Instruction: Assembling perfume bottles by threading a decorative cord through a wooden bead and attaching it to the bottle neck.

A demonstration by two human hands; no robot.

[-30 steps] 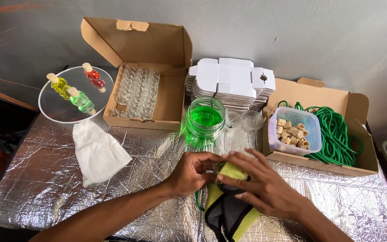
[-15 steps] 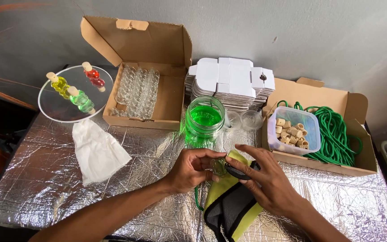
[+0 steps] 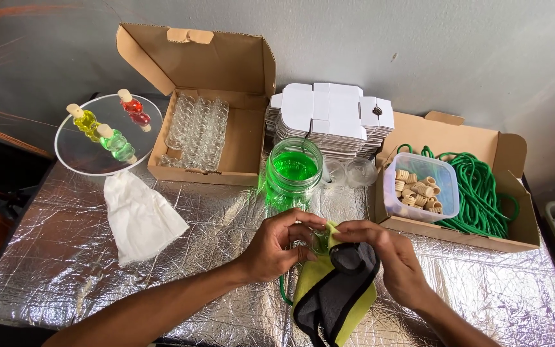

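Observation:
My left hand (image 3: pixel 276 243) pinches a small clear glass bottle (image 3: pixel 319 241) just below the green jar. My right hand (image 3: pixel 390 257) is closed on a yellow and dark grey cloth (image 3: pixel 336 290) that is pressed against the bottle and hangs down toward the front edge. A short length of green cord (image 3: pixel 283 290) shows under my left hand. The glass jar of green liquid (image 3: pixel 293 173) stands right behind both hands on the foil-covered table (image 3: pixel 213 225).
An open cardboard box of small glass bottles (image 3: pixel 202 132) sits at the back. A round clear plate (image 3: pixel 107 135) at left carries three filled corked bottles. A white cloth (image 3: pixel 139 218) lies below it. A stack of flat white cartons (image 3: pixel 329 119), a tub of corks (image 3: pixel 421 187) and green cord (image 3: pixel 480 189) in a box stand right.
Both hands have lifted slightly and come closer to the jar. The right hand has shifted over the cloth, which now bunches against the bottle.

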